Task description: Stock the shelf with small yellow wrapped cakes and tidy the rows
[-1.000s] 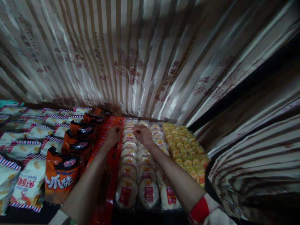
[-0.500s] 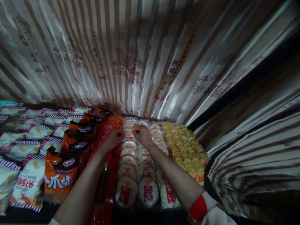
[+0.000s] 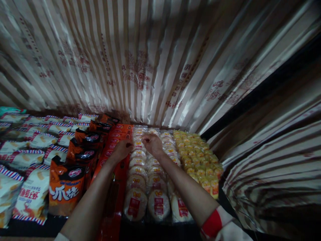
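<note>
Head view: round white packs (image 3: 135,205) stood in overlapping columns, probably so their labels faced front. Left hand (image 3: 123,149) was at their far left edge, beside red packs (image 3: 119,194); right hand (image 3: 153,144) was over their far middle. Both hands' fingers curled; couldn't tell if clamped on anything. Orange bags (image 3: 65,190) sat left of the white packs, yellow packs (image 3: 197,150) right.

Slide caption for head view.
Left hand and right hand at wrapped round snacks flanked by red packaging and yellow packets.
</note>
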### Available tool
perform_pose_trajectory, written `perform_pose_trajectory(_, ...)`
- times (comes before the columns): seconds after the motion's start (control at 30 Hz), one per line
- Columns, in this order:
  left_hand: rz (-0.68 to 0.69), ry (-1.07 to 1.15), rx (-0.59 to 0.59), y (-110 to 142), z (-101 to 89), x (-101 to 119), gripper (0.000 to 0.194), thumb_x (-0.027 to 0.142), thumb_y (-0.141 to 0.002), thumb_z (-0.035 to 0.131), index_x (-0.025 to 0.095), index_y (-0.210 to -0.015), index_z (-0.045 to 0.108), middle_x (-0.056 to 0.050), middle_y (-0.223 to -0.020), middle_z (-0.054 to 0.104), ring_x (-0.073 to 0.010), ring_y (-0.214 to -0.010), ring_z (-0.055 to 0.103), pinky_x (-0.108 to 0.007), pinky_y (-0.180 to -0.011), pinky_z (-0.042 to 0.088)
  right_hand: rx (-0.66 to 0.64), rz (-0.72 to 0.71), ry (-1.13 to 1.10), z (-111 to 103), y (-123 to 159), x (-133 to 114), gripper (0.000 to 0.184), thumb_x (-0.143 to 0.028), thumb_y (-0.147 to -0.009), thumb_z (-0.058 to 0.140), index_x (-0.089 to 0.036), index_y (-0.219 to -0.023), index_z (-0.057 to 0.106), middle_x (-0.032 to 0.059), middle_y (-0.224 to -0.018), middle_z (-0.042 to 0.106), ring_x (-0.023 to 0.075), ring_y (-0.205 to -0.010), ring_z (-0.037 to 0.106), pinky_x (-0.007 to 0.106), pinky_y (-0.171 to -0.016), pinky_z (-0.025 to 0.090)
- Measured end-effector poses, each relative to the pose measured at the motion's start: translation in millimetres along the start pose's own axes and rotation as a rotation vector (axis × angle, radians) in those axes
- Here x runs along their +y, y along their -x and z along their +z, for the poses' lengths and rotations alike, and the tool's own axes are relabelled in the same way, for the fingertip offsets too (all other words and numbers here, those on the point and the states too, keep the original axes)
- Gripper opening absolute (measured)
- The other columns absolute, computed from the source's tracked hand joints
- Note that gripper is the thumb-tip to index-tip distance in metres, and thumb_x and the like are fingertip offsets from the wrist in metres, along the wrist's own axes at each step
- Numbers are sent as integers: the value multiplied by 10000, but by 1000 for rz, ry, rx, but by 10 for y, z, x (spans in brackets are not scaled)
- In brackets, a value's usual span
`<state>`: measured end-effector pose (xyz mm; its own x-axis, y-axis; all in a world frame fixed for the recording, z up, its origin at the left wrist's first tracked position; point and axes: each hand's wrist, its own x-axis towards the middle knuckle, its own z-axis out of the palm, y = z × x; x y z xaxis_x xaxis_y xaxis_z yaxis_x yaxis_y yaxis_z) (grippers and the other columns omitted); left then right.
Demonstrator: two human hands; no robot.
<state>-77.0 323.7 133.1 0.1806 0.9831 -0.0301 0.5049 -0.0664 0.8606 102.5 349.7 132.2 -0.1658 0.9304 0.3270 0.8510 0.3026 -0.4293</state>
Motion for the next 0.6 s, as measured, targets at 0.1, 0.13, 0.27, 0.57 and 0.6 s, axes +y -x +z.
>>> perform_pose_trajectory(0.1, -23, -36, 25, -5, 27, -23, 120, 210, -702, 506, 154, -687, 611, 17, -643, 599, -117, -632, 526, -216, -603, 391, 8, -23, -11, -3, 7, 13, 126, -203, -770, 572, -248, -738, 685, -11, -750, 677, 158, -800, 578, 261, -794, 431)
perform_pose_trajectory(0.13, -32, -47, 27, -4, 35, -25, 122, 207, -705, 504, 154, -697, 613, 14, -656, 604, -118, -640, 529, -219, -616, 396, 6, -36, -20, -5, 10, 17, 124, -198, -772, 571, -243, -738, 681, -10, -757, 677, 157, -803, 577, 263, -805, 428)
perform_pose_trajectory(0.27, -49, -92, 36, 8, 53, -3, 128, 191, -725, 491, 153, -721, 613, 4, -694, 617, -124, -671, 541, -223, -643, 402, 0, -86, -46, -18, 17, 31, 113, -191, -776, 567, -236, -747, 667, -12, -756, 670, 154, -795, 566, 267, -817, 420)
perform_pose_trajectory(0.57, -85, -123, 77, 10, 91, -9, 118, 181, -736, 503, 169, -735, 620, -4, -716, 630, -129, -680, 545, -224, -632, 388, 35, -110, -81, -10, 50, 51, 122, -191, -786, 573, -224, -854, 669, 13, -840, 672, 169, -836, 556, 293, -852, 415)
perform_pose_trajectory(0.6, -82, -123, 81, 10, 95, -12, 118, 181, -737, 502, 169, -739, 620, -3, -721, 631, -129, -682, 544, -224, -633, 388, 64, -108, -81, -6, 63, 60, 146, -191, -784, 576, -221, -892, 671, 24, -875, 673, 178, -863, 551, 307, -863, 414)
